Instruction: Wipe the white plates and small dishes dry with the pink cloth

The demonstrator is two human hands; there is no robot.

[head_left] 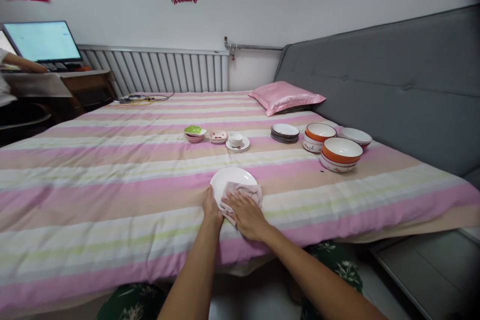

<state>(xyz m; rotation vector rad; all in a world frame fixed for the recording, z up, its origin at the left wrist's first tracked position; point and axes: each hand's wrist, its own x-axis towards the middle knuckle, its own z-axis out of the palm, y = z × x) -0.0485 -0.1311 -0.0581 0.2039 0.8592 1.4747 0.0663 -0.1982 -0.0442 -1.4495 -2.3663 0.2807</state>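
A round white plate [222,178] rests on the striped bedspread in front of me. My left hand [212,206] grips its left rim, fingers closed on the edge and partly hidden. On the plate's lower right half lies a pale pink cloth [252,190], one corner hanging over the near rim. My right hand [245,215] presses flat on this cloth with its fingers stretched out. Past the plate stand a short stack of small white dishes [235,138] on white saucers [244,146], a pink face-patterned dish [218,136] and a green leaf-shaped dish [194,130] on pink bowls.
Stacked orange-and-white bowls [342,152], more bowls [320,132] and dark-edged plates [285,132] stand right. A pink pillow [287,97] lies by the grey headboard [393,70]. Cables [144,98] lie at the bed's far edge. A person's arm [26,64] rests near a monitor [43,42].
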